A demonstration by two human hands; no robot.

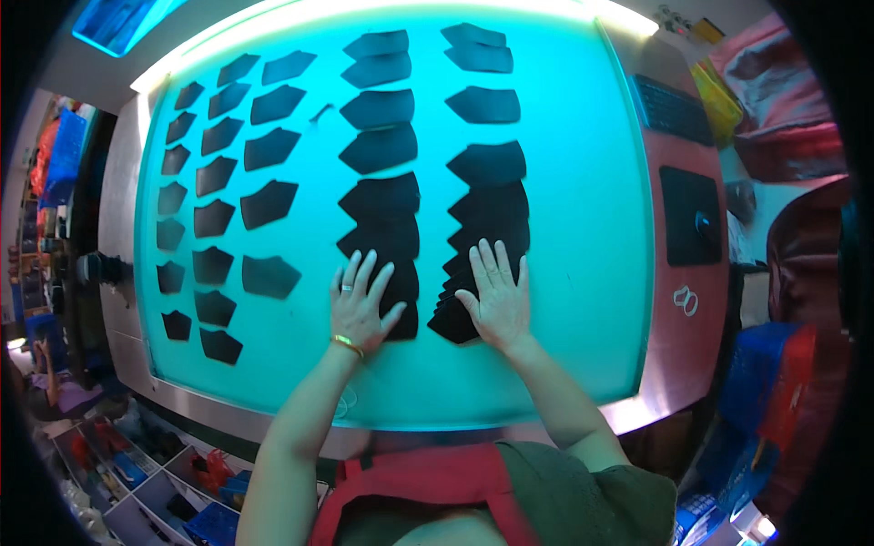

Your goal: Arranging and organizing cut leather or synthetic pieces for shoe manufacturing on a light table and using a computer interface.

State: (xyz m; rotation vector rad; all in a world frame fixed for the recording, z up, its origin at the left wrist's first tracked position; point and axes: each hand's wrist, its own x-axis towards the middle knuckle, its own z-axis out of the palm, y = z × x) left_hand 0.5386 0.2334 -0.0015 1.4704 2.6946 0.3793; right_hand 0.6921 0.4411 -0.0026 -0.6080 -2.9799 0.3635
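Observation:
Dark, flat cut pieces with one pointed end lie in columns on a lit turquoise table (pixel 583 273). My left hand (pixel 362 305), with a ring and a yellow bracelet, rests flat with fingers spread on the near end of the middle column of pieces (pixel 401 300). Likewise flat, my right hand (pixel 498 296) covers part of the right column, where the pieces (pixel 455 318) overlap closely like a fan. Further up that column a single piece (pixel 484 105) lies apart. Neither hand grasps anything; what lies under the palms is hidden.
Smaller dark pieces (pixel 214 218) stand in columns at the left. A thin dark scrap (pixel 321 113) lies between columns. Along the right edge are a keyboard (pixel 672 109), a mouse on a black pad (pixel 689 187) and white rings (pixel 685 300). A divided bin (pixel 146 500) sits lower left.

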